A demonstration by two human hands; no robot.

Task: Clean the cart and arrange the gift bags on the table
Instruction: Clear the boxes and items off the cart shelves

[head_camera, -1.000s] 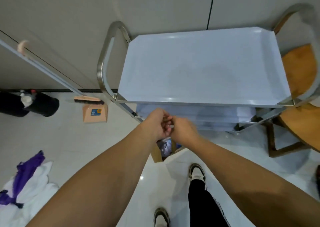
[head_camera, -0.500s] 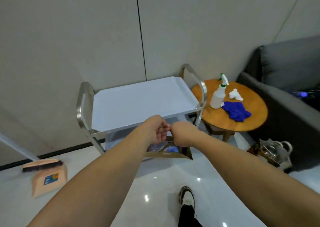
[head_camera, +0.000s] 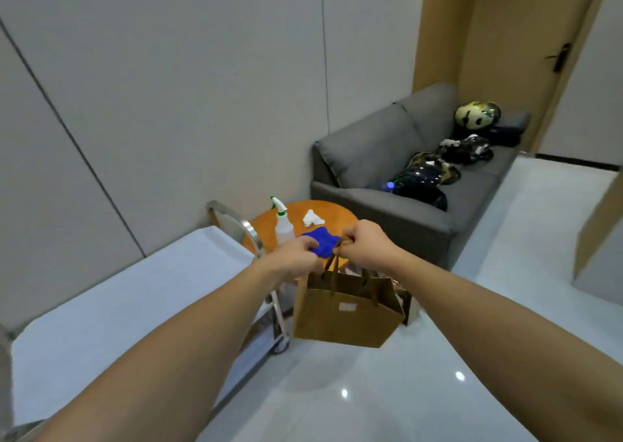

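While the right hand clamps its fingers on the brown paper gift bag, which hangs below, the round wooden bench lies just beyond; left hand grip unclear.

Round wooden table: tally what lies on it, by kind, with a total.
Spray bottle: 1
Blue cloth: 1
Crumpled white tissue: 1
Total: 3
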